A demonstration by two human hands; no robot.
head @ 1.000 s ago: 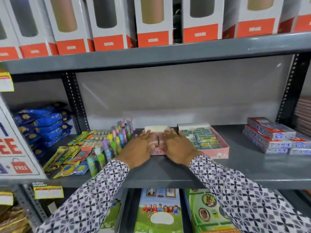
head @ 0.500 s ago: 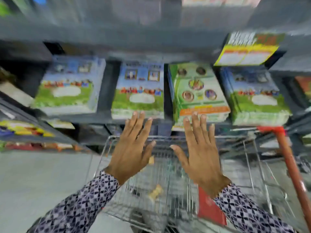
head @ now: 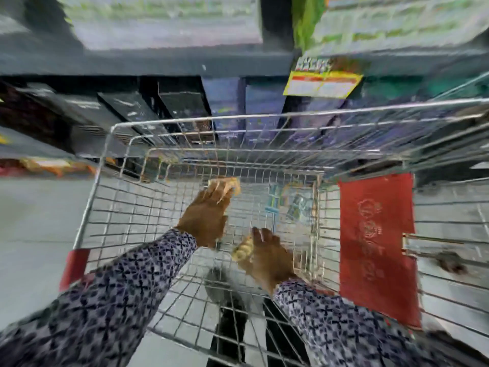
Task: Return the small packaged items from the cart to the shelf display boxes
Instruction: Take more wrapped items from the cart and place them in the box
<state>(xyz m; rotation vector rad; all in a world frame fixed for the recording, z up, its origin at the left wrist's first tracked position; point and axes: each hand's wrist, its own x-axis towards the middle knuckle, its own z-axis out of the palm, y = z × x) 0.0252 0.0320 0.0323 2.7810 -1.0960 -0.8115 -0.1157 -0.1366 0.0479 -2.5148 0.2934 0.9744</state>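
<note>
Packets sit low in the cart point(head: 111, 144): a tan one point(head: 227, 185) at my left hand point(head: 209, 215) fingertips, another tan one point(head: 242, 251) against my right hand point(head: 270, 260), blue ones point(head: 288, 205) further right. Blur hides whether either hand is clenched or slack. They look light, crinkly and slippery; I'd pinch each across its short sides. Long axes are too smeared to read.

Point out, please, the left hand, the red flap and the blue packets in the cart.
left hand point(head: 205, 219), head view, back of the hand.
red flap point(head: 375, 234), head view, middle of the panel.
blue packets point(head: 288, 203), head view, blurred middle of the pile.
</note>
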